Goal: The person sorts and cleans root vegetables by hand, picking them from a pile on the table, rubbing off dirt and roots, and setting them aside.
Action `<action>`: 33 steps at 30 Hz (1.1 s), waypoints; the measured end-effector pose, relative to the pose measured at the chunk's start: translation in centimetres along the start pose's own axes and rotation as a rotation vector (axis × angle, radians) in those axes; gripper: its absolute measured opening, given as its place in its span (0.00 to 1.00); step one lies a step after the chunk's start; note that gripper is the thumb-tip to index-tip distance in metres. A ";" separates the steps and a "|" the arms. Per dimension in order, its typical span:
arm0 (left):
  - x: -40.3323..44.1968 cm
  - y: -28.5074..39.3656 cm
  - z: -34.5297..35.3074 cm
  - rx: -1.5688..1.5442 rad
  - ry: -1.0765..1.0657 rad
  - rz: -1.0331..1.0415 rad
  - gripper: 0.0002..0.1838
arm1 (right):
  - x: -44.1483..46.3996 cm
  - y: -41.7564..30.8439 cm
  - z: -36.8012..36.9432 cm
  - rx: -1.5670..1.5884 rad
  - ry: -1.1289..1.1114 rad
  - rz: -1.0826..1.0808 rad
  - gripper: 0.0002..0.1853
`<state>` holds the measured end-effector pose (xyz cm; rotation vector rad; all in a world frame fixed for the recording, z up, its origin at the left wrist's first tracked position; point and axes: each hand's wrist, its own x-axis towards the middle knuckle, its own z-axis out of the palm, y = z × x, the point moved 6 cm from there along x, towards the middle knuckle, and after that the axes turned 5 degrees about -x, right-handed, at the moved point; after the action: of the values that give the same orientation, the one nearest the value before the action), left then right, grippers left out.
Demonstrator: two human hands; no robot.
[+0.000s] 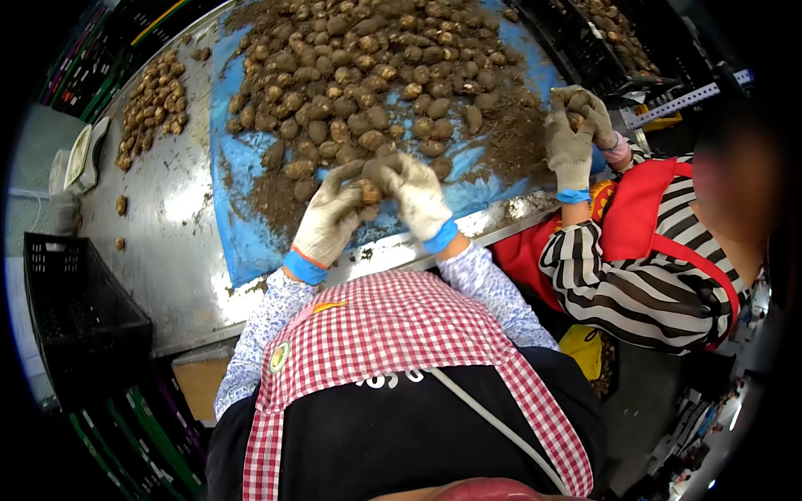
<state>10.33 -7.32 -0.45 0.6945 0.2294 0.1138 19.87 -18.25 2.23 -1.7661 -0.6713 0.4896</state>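
Note:
Both my hands wear soiled white gloves with blue cuffs and meet over the near edge of a blue sheet (227,192). Between them is a round brown tuber (368,191). My left hand (327,215) has its fingers closed around the tuber's left side. From the right, my right hand (411,194) curls its fingers against the same tuber. Just beyond my hands lies a large heap of soil-covered tubers (334,108), with loose dark soil around it.
A smaller tuber pile (156,104) lies on the metal table (159,242). A black crate (79,292) stands at the left. At the right, a co-worker in a red apron (639,209) holds tubers in gloved hands (572,138). More crates stand at the back.

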 end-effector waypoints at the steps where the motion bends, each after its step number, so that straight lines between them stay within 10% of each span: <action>1: -0.4 0.4 0.4 0.219 0.048 0.005 0.28 | 0.0 0.5 0.1 0.092 -0.019 -0.003 0.13; 5: -1.1 1.2 0.7 0.347 0.128 0.050 0.32 | 1.6 1.2 0.6 -0.823 0.120 -0.425 0.11; 10: -1.8 2.8 1.3 0.430 0.142 0.142 0.35 | 2.1 3.9 -1.3 -0.220 0.002 0.032 0.16; 14: -1.0 2.5 1.1 0.546 0.128 0.153 0.35 | 0.1 -0.5 1.0 0.134 -0.185 -0.292 0.18; 23: -1.2 1.7 1.7 0.392 0.103 0.127 0.33 | 1.2 3.3 -1.5 -0.792 0.199 -0.342 0.12; 30: -1.1 1.5 0.7 0.819 0.123 0.133 0.30 | -0.5 0.7 0.2 -0.499 -0.331 0.034 0.21; 33: -1.1 1.3 0.9 0.911 0.057 0.139 0.29 | -1.8 0.7 2.0 -0.720 -0.360 -0.689 0.20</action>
<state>9.45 -7.07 1.25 1.6165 0.2870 0.1628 17.36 -18.17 0.96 -1.9375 -1.8001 0.0701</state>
